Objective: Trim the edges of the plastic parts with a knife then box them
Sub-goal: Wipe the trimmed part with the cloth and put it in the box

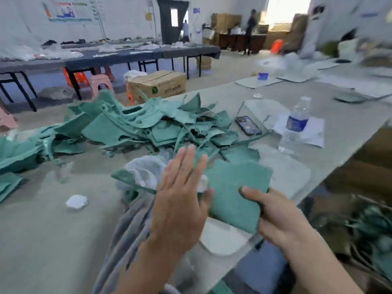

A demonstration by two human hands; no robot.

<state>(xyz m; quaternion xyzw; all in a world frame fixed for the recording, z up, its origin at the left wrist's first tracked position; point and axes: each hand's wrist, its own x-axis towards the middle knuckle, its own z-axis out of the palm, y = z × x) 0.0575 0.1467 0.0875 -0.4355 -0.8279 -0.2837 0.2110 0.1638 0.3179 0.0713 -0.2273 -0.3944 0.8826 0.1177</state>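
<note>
Green plastic part (231,187) held over near table edge, pinched at its near-right corner by right hand (275,215): thumb on top, fingers curled beneath. Left hand (180,200) flat, fingers straight and together, at part's left edge; contact likely, not certain. No knife visible.

Judgement: keep pinch firm, run flat hand along edge to feel for burrs before boxing.

Beyond grip: white mesh bundle (146,168), heap of green plastic pieces (131,126); further right, smartphone (247,125) and water bottle (296,124).

Grey tabletop (53,230); cardboard box (161,82) on floor, long tables (106,58) behind.

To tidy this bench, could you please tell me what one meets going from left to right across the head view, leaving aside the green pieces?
Crumpled white wad → left hand → phone → nearer water bottle.
</note>
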